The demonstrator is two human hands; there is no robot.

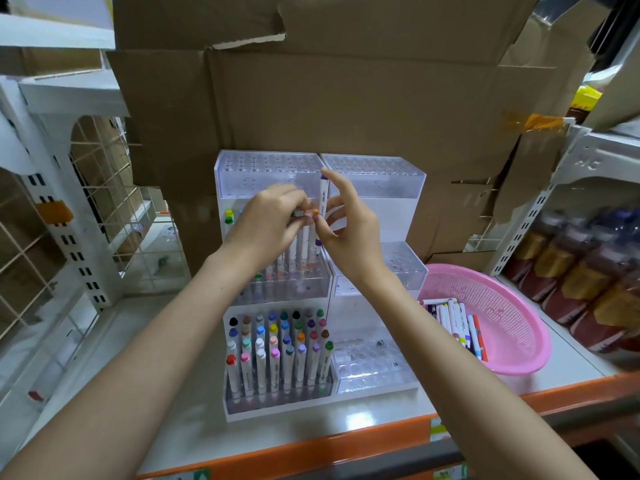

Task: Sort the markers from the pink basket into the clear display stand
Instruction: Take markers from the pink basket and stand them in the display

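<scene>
A tiered clear display stand [270,168] stands on the white shelf. Its bottom left tier is full of white markers [277,348] with coloured caps. At the middle tier my left hand [266,220] pinches the caps of upright markers [304,237] standing in the holes. My right hand [346,233] holds a white purple-capped marker [323,199] upright just beside them, index finger raised. The pink basket [512,320] sits at the right with several markers [457,323] lying in it.
A second clear stand [374,365] adjoins on the right, its holes vacant. Flattened cardboard [346,98] rises behind. A wire grid rack [104,188] stands at left, brown bottles [571,278] at right. The shelf has an orange front edge [311,448].
</scene>
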